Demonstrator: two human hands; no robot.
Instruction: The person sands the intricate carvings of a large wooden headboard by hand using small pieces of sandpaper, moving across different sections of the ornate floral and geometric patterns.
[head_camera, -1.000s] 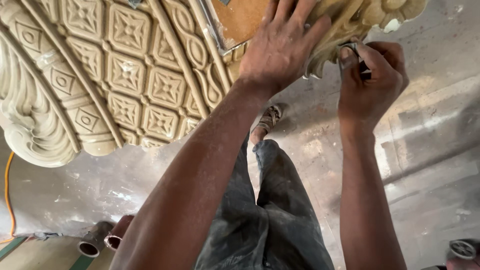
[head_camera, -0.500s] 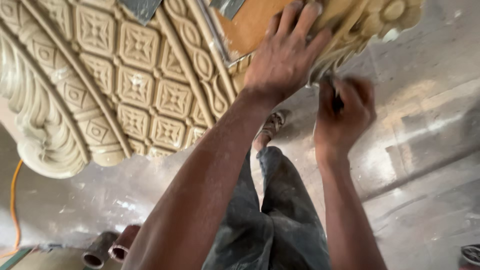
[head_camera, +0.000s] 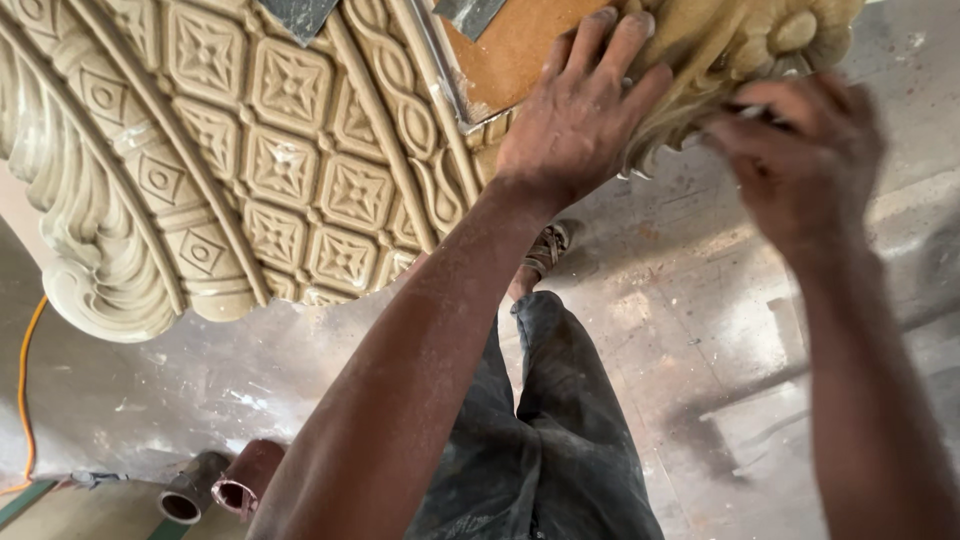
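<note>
— Dusty grey concrete floor (head_camera: 700, 330) lies under everything. What sits above it?

— One carved cream moulding (head_camera: 250, 150), with square flower panels and a scrolled edge.

— And the hands?

— On the moulding's right part, the left hand (head_camera: 575, 120) presses flat, fingers spread, gripping nothing. Just right of it, the right hand (head_camera: 800, 150) is curled at the moulding's leafy edge; blurred, so its hold cannot be told.

— Anything else?

— Below the moulding's scroll, two pipe ends (head_camera: 215, 485).

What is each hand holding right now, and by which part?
The left hand lies flat on the carved ornament by its leafy edge, bracing rather than gripping. The blurred right hand pinches a thin tool at that edge; where along it cannot be told.
</note>
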